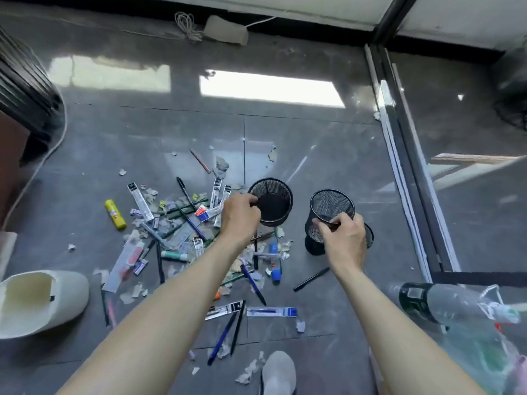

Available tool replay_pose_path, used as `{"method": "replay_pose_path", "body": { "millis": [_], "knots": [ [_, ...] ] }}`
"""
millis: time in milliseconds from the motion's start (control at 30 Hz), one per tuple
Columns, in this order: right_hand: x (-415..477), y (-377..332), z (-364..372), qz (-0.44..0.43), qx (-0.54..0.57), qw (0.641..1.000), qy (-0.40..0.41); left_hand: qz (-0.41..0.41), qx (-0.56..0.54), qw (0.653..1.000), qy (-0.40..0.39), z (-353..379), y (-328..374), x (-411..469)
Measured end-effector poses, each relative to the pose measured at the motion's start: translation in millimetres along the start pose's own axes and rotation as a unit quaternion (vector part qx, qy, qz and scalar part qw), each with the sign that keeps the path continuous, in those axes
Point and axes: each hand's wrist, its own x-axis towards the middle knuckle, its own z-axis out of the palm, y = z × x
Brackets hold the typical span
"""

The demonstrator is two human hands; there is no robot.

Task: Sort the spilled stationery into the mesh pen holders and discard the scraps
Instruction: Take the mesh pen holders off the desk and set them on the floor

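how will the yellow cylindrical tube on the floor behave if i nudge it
The yellow cylindrical tube lies on its side on the glossy grey tile floor, so it will probably roll. It looks like rigid plastic, likely light and stiff.

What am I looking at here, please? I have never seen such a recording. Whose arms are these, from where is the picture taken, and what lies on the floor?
There is no machine: a person works with bare hands, and a camera worn on the head looks down at them. The left hand grips the rim of the left holder; the right hand grips the rim of the right holder. Both holders stand on the floor. Pens, scraps and a glue stick lie spilled there.
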Motion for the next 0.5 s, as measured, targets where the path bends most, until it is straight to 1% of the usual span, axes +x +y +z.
{"method": "replay_pose_path", "body": {
  "millis": [133, 200, 300, 500],
  "knots": [
    [56, 34, 43, -0.013, 0.026, 0.999, 0.044, 0.045, -0.014, 0.999, -0.009, 57, -16, 54],
    [84, 51, 59, -0.014, 0.046, 0.997, 0.057, 0.074, -0.022, 0.996, -0.034, 84, -24, 78],
    [124, 77, 84, -0.016, 0.069, 0.994, 0.08, 0.125, -0.005, 0.99, -0.06, 124, -30, 111],
    [179, 112, 112, 0.002, 0.074, 0.994, 0.085, 0.156, -0.01, 0.985, -0.078, 178, -30, 149]
  ]
}}
